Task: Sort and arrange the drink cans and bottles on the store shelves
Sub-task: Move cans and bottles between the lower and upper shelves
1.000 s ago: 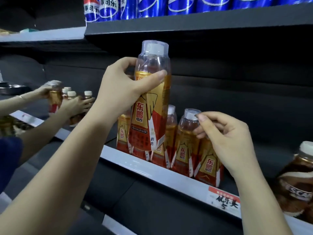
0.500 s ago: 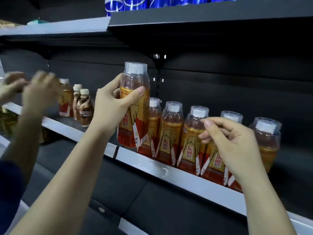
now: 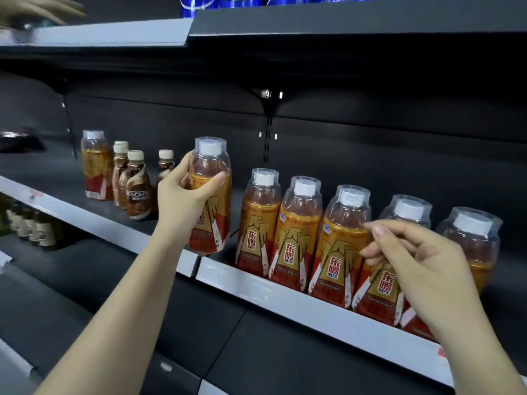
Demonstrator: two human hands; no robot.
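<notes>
Left hand [image 3: 182,192] grips an amber plastic bottle [image 3: 210,195] above the white shelf edge [image 3: 285,295], gap beside the row; right hand [image 3: 422,263], fingers curled, touches a shelved bottle [image 3: 339,246].

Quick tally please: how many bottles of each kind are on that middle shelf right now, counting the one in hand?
Gold-and-red energy drink bottles with clear overcaps: 7 (5 in the row, 1 far left, 1 held in the left hand)
Brown coffee bottles with cream caps: 3
Total: 10
</notes>
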